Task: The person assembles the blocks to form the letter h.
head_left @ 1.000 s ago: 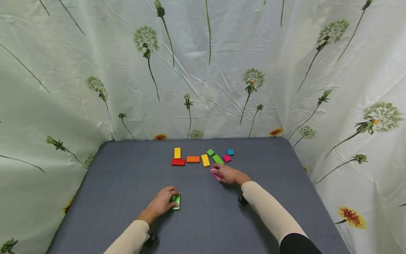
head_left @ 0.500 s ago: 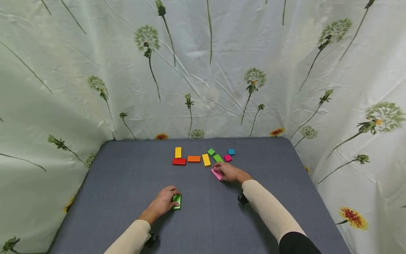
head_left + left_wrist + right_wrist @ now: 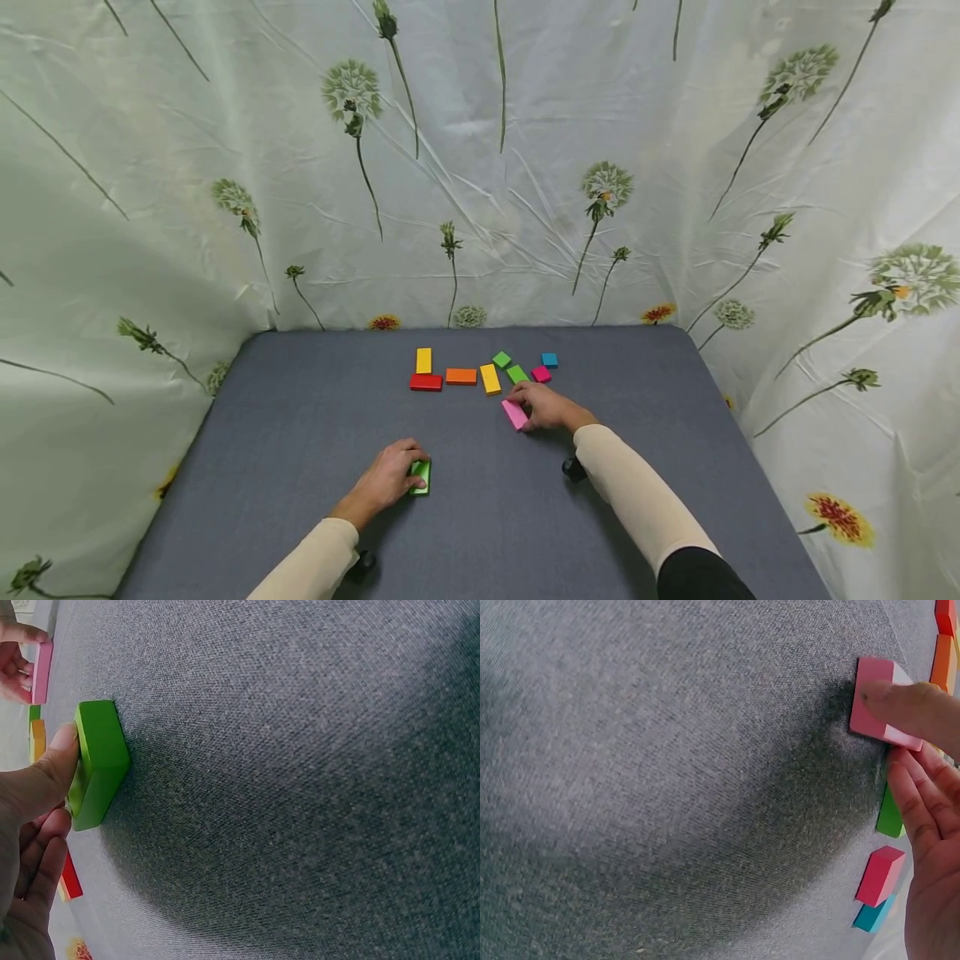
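Observation:
My left hand pinches a light green block on the near middle of the grey cloth. In the left wrist view its thumb lies on the green block, with the fingers at the far side. Farther forward and to the right, my right hand pinches a pink block set at a slant. The right wrist view shows the thumb pressed to one face of this pink block. Just beyond it lie a longer green block and a yellow-orange block.
Along the far side lie a yellow block, a red block, an orange block, a small green block, a magenta block and a blue block. A flower-print curtain hangs behind the table.
The right fingers have shifted on the pink block, and more of its top shows. The left hand stays on the green block. The head view has swung slightly left.

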`<state>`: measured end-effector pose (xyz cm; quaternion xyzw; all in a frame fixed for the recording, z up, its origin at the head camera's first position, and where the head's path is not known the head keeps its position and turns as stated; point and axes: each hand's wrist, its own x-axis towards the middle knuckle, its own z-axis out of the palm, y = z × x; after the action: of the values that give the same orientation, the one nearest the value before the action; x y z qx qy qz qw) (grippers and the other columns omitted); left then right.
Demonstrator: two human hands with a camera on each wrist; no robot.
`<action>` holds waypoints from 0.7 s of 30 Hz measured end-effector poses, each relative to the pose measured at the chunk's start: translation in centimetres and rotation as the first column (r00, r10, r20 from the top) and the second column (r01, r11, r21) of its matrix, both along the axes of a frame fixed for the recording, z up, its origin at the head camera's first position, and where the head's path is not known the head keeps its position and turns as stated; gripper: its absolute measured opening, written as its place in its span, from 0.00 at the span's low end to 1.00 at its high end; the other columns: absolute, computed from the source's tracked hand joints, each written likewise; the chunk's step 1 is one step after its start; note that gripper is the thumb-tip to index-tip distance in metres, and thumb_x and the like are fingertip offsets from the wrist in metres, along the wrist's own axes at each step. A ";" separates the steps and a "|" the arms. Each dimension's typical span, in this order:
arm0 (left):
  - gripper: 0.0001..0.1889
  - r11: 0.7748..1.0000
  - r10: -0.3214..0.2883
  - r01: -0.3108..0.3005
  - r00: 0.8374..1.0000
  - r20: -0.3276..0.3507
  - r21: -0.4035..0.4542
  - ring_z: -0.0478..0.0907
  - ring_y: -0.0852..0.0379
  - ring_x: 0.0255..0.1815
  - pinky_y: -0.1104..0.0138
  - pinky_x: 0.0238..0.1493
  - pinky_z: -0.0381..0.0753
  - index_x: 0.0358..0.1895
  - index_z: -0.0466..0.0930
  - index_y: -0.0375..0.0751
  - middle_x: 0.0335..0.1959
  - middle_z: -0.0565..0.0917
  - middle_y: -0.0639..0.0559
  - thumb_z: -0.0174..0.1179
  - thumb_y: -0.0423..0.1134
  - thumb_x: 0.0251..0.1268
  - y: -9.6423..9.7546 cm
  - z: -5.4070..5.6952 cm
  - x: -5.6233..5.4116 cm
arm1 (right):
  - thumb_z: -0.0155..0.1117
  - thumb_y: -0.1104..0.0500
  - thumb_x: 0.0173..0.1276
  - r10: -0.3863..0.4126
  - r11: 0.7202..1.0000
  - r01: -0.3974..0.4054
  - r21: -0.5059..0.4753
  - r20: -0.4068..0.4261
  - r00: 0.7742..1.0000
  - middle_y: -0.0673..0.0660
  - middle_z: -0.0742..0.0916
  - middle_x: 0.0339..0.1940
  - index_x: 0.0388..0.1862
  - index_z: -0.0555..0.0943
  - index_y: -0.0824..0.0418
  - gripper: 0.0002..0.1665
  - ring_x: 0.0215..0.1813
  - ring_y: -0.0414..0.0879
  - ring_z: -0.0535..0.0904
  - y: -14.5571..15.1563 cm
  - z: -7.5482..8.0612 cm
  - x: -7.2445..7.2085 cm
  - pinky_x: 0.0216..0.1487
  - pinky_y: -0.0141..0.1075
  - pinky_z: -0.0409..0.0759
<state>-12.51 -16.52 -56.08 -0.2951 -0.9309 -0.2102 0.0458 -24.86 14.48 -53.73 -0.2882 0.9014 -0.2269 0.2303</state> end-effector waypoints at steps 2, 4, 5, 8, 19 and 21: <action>0.16 1.000 -0.001 0.001 1.000 0.002 -0.002 0.78 0.52 0.37 0.58 0.40 0.79 0.35 0.83 0.35 0.34 0.79 0.51 0.75 0.37 0.42 0.0 0.0 0.0 | 0.75 0.64 0.54 -0.013 1.000 0.013 -0.007 0.011 1.000 0.56 0.78 0.56 0.60 0.78 0.63 0.32 0.54 0.49 0.74 -0.1 -0.1 0.0 0.60 0.45 0.73; 0.16 1.000 0.004 -0.004 1.000 0.017 -0.005 0.79 0.51 0.38 0.58 0.41 0.80 0.36 0.83 0.35 0.35 0.79 0.51 0.75 0.37 0.42 0.0 0.0 0.0 | 0.75 0.63 0.53 -0.018 1.000 0.018 -0.010 0.018 1.000 0.56 0.78 0.55 0.59 0.79 0.63 0.32 0.54 0.49 0.73 -0.4 0.0 -0.1 0.60 0.45 0.73; 0.16 1.000 0.006 -0.005 1.000 0.024 -0.009 0.79 0.51 0.38 0.58 0.41 0.80 0.36 0.83 0.35 0.35 0.79 0.51 0.75 0.37 0.42 0.0 0.0 0.0 | 0.76 0.62 0.53 -0.018 1.000 0.018 -0.008 0.018 1.000 0.56 0.78 0.55 0.58 0.79 0.62 0.32 0.55 0.49 0.73 -0.5 0.0 -0.1 0.60 0.46 0.73; 0.16 1.000 0.016 -0.015 0.999 0.050 -0.017 0.79 0.51 0.39 0.57 0.42 0.80 0.36 0.83 0.35 0.35 0.79 0.51 0.75 0.37 0.43 0.0 0.1 0.0 | 0.76 0.59 0.53 -0.007 1.000 0.007 0.015 0.023 1.000 0.55 0.79 0.55 0.58 0.79 0.62 0.32 0.55 0.49 0.73 -1.1 0.3 -0.2 0.61 0.47 0.72; 0.16 0.999 0.039 -0.037 0.997 0.069 -0.024 0.79 0.51 0.38 0.57 0.42 0.80 0.36 0.83 0.35 0.34 0.79 0.51 0.75 0.36 0.43 0.1 0.0 -0.1 | 0.78 0.55 0.50 0.073 0.996 -0.072 0.061 -0.011 0.997 0.53 0.80 0.47 0.53 0.77 0.62 0.32 0.49 0.46 0.73 -5.2 0.9 -0.5 0.56 0.40 0.74; 0.15 0.999 0.041 -0.039 0.997 0.071 -0.027 0.79 0.52 0.38 0.57 0.43 0.80 0.36 0.84 0.36 0.34 0.79 0.51 0.75 0.36 0.43 0.2 0.0 -0.1 | 0.78 0.55 0.50 0.083 0.995 -0.083 0.062 -0.008 0.996 0.52 0.80 0.46 0.52 0.77 0.62 0.31 0.47 0.45 0.74 -6.0 1.0 -0.4 0.54 0.38 0.75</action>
<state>-12.64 -16.32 -56.07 -0.2693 -0.9403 -0.2076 0.0130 -25.29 8.43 -52.71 -0.3193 0.8964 -0.1878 0.2434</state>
